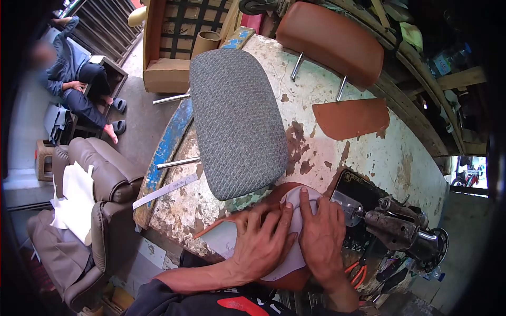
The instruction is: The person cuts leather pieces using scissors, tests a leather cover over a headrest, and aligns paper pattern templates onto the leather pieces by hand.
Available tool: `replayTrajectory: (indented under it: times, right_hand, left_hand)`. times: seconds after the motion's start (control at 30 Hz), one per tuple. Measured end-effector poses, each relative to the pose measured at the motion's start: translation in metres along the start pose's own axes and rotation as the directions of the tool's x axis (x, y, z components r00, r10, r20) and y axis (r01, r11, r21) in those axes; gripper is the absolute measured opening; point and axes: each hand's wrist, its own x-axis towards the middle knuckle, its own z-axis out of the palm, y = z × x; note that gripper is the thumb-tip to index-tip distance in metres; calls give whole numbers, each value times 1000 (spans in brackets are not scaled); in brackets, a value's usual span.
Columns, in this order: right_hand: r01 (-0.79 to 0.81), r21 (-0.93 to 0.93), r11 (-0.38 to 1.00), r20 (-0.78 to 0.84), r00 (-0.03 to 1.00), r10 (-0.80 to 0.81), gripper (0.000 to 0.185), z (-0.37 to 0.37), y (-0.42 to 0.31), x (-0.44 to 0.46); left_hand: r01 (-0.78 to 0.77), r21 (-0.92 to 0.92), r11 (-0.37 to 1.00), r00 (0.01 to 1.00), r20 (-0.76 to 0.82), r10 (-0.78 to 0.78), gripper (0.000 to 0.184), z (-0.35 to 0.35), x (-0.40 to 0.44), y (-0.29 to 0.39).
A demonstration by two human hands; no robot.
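Observation:
My left hand (262, 239) lies with its fingers stretched over a pale sheet (219, 238) that bears some handwriting. Beside it, my right hand (322, 239) presses flat near the sheet's curved upper edge, fingers extended. Brown leather-like material (274, 196) shows from under the sheet above my hands and again below them. Just beyond stands a grey woven headrest (237, 121) with two metal posts pointing left. To the right of my right hand is a black sewing machine (395, 226).
A brown headrest (329, 45) and a cut brown piece (352, 119) lie farther back on the worn table (311, 152). A paper strip (166, 190) is at the left edge. Orange-handled scissors (358, 275) lie at right. A person (79, 79) sits beyond a brown seat (108, 174).

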Motion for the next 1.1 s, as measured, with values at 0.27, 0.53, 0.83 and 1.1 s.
replayTrajectory:
  times: [0.27, 0.53, 0.83, 1.1]
  right_hand:
    - [5, -1, 1000, 40, 999, -5, 53, -1, 0, 0]
    - [2, 26, 1000, 21, 1000, -3, 52, 5, 4, -1]
    - [21, 20, 1000, -78, 997, -19, 52, 4, 4, 0]
    - [24, 22, 999, -73, 997, -22, 55, 3, 3, -1]
  left_hand:
    - [211, -238, 948, 930, 348, -120, 55, -11, 3, -11]
    - [347, -542, 765, 936, 255, -244, 51, 1, 0, -5]
    - [264, -547, 795, 964, 169, -204, 59, 7, -8, -7]
    - [110, -322, 941, 938, 346, 9, 47, -11, 13, -26]
